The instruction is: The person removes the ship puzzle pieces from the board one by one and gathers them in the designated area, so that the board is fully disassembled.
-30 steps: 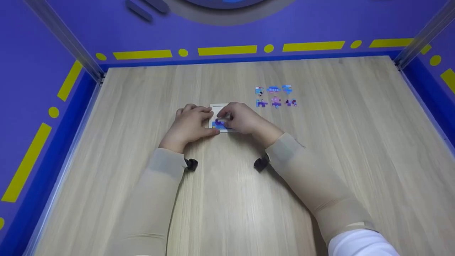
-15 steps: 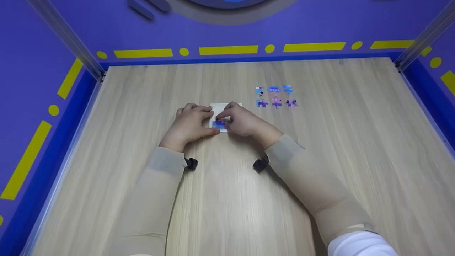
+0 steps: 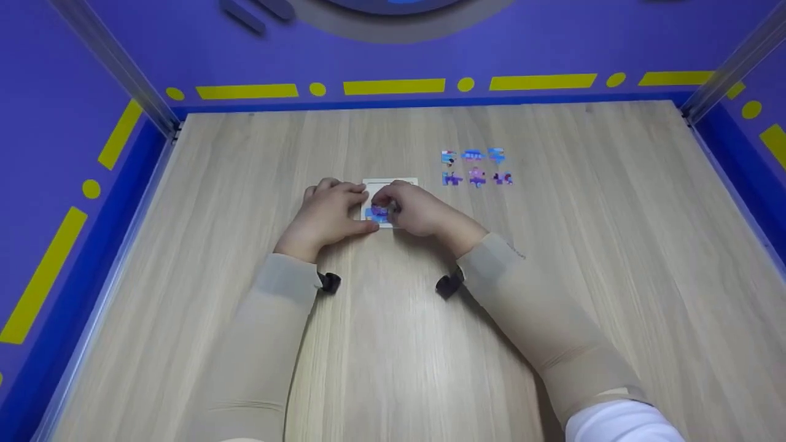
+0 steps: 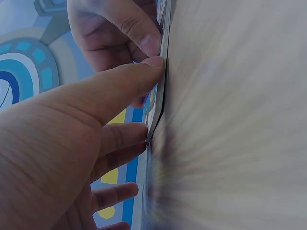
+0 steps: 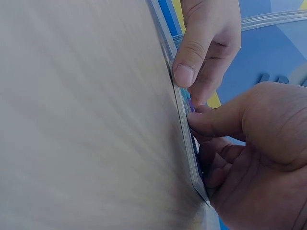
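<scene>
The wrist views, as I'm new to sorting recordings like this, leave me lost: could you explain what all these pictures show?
There is no machine, just a person's bare hands: the left hand and the right hand. The head view comes from a camera worn on the head, looking forward and down. Each wrist view comes from a camera on that wrist, so the table looks turned on its side. On it lie a shallow puzzle tray and, to its right, six loose puzzle pieces in two rows of three. The left hand touches the tray's edge. The right hand's fingertips are at a purple patch in the tray; whether they pinch a piece, I can't tell.
</scene>
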`<state>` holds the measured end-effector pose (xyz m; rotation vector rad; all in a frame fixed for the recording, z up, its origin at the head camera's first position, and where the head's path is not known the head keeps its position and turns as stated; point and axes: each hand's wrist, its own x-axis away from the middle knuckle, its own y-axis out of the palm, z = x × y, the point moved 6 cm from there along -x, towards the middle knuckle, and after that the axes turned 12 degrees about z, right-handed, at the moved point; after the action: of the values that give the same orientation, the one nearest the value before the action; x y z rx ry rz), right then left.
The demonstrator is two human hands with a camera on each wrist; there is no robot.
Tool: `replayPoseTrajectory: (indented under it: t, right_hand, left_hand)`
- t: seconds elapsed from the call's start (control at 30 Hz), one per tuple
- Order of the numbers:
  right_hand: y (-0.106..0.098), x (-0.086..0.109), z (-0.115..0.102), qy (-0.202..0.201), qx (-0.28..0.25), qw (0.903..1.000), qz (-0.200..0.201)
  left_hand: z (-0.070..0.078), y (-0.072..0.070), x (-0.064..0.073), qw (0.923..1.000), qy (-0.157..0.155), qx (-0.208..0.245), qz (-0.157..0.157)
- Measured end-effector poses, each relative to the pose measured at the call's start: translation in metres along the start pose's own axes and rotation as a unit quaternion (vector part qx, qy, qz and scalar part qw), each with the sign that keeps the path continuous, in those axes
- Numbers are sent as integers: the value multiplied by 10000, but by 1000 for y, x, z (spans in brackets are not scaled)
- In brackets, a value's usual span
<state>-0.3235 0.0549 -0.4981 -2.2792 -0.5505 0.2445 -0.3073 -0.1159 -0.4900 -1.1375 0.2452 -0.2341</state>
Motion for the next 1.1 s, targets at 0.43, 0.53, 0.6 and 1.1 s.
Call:
replayPoseTrajectory:
  t: [0.43,0.53,0.6,1.1]
  right_hand:
    - [-3,4,-3,-160,-296,9987,380]
    - [-3,3,-4,-249,-260,9982,485]
    - [-3,3,-4,-260,-261,9980,514]
    - [-2,1,-5,-246,-67,9991,350]
  left_hand:
    - [0,2,0,10000,0,-37,-27]
    - [0,2,0,10000,15,-47,-23]
    - [0,2,1,10000,20,-34,-11]
    - [1,0,-1,9998,128,-162,-4]
